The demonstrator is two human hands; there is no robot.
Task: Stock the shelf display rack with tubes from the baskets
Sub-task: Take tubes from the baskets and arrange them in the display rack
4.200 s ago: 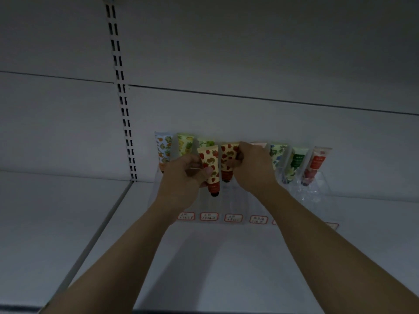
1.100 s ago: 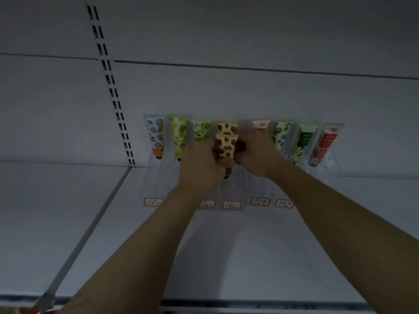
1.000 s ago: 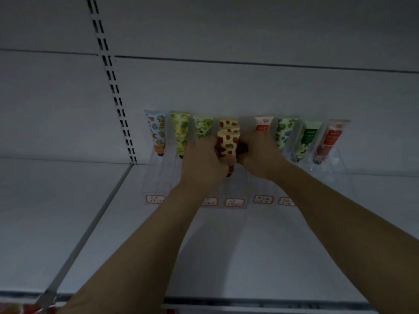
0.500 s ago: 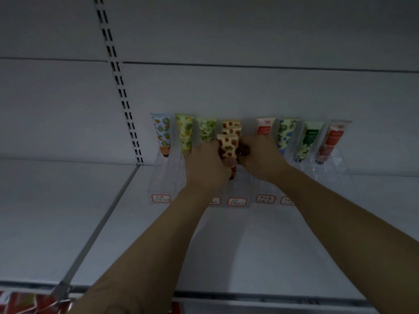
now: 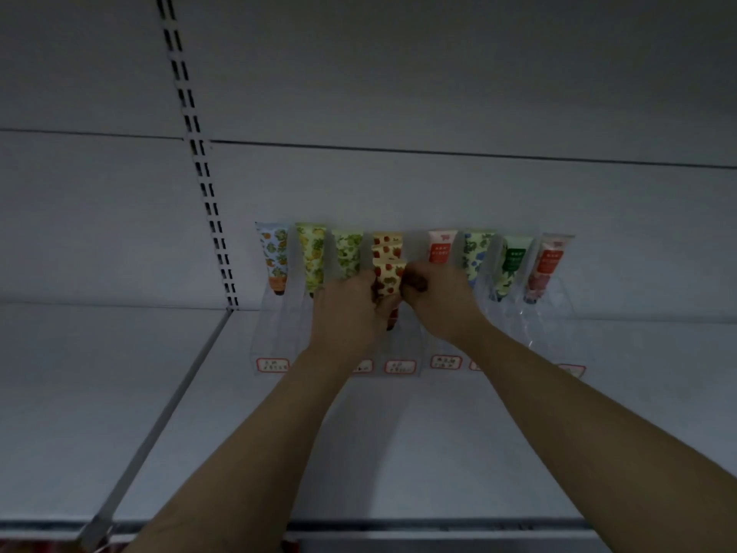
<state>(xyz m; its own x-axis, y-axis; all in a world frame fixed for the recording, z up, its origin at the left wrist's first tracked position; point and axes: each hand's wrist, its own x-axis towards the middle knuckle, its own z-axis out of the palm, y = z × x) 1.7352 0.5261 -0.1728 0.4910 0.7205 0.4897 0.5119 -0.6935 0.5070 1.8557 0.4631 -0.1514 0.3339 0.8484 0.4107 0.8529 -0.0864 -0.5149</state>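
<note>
Strawberry-print tube [image 5: 389,278] held w/ both hands at 4th slot from left of clear rack [image 5: 274,333].

Tube is cream w/ red strawberries, flat crimp up, dark-red cap down, roughly upright; two like tubes [image 5: 387,244] are seen just behind it at 12 o'clock. L hand [image 5: 351,309] is curled on it from 7 o'clock, thumb laid across lower body; R hand [image 5: 434,301] is pinched on its edge from 3 o'clock. Tube is flanked closely by green-print tube [image 5: 348,254] at 9 o'clock & pink tube [image 5: 440,249] at 2 o'clock, w/ clear dividers between. Price tags [image 5: 273,365] are fixed along rack's front edge. White shelf [image 5: 119,373] is spread wide at 6 & 9 o'clock of rack, bounded by front rail [image 5: 399,526]; slotted upright [image 5: 199,153] is set at 10 o'clock.
</note>
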